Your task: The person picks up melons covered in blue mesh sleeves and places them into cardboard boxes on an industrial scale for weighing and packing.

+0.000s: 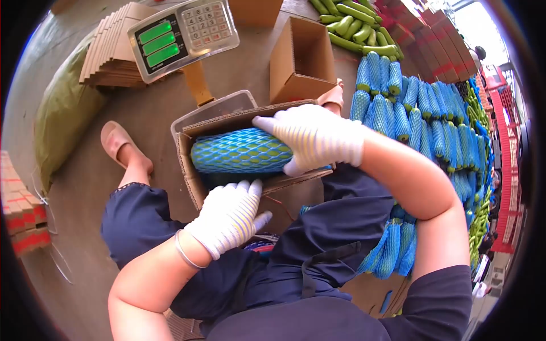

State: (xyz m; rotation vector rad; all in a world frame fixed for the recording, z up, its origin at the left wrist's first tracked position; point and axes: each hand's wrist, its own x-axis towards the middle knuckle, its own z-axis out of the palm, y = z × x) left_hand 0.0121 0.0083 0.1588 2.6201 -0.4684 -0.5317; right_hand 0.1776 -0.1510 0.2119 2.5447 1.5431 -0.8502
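My right hand (318, 136), in a striped white glove, is closed around the right end of a long green gourd (242, 150) in a blue foam net. The gourd lies lengthwise in the mouth of an open cardboard box (187, 162). My left hand (230, 213), gloved too, reaches over the box's near side. Its fingers are stretched out by the near wall below the gourd, and the thumb stands apart. The box sits on the clear tray of a digital scale (182, 37), whose green display faces me. The box's lower contents are mostly hidden.
Many netted gourds (432, 122) lie in rows at right, with bare green gourds (355, 25) behind. Another open box (301, 59) stands beyond the scale. Flattened cartons (111, 42) and a green sack (62, 111) are at left. Red-marked cartons (23, 210) stand at far left.
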